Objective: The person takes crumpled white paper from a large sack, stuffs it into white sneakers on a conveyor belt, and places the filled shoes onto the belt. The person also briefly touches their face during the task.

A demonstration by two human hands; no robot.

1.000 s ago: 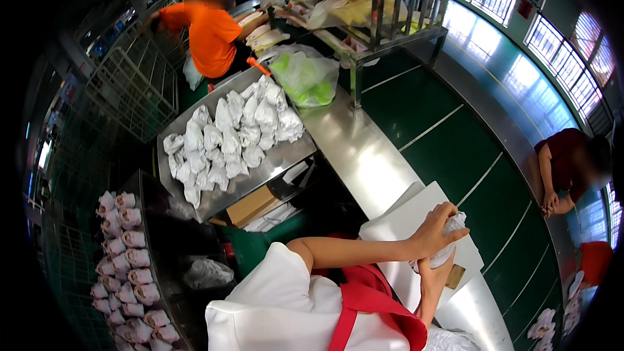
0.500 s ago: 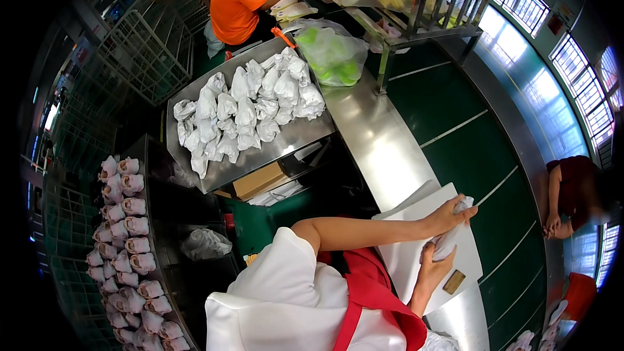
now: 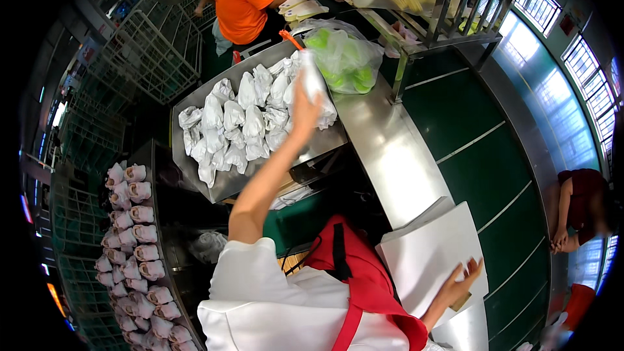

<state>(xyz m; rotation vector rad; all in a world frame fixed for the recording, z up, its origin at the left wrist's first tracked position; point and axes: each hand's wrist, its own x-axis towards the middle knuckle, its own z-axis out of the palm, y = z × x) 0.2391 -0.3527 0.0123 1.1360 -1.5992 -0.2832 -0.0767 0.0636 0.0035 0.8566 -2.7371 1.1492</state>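
Observation:
My left hand reaches out over the metal tray table and is closed on a white paper-wrapped bundle, blurred by motion. What is inside the paper is hidden. Beneath and beside it lie several similar wrapped bundles in a pile. On the right, my right hand is open with fingers apart, low over a stack of white paper sheets. A small brown block on the sheets is partly covered by that hand; whether they touch I cannot tell.
Beyond the tray sits a clear plastic bag of bright green things. A metal rack stands far right of it. Left, a shelf holds rows of pale wrapped pieces. A person in orange works ahead; another in dark red is at right.
My left hand has carried the wrapped bundle from the paper stack to the tray pile. My right hand has let go of it and spread its fingers, moving lower over the sheets.

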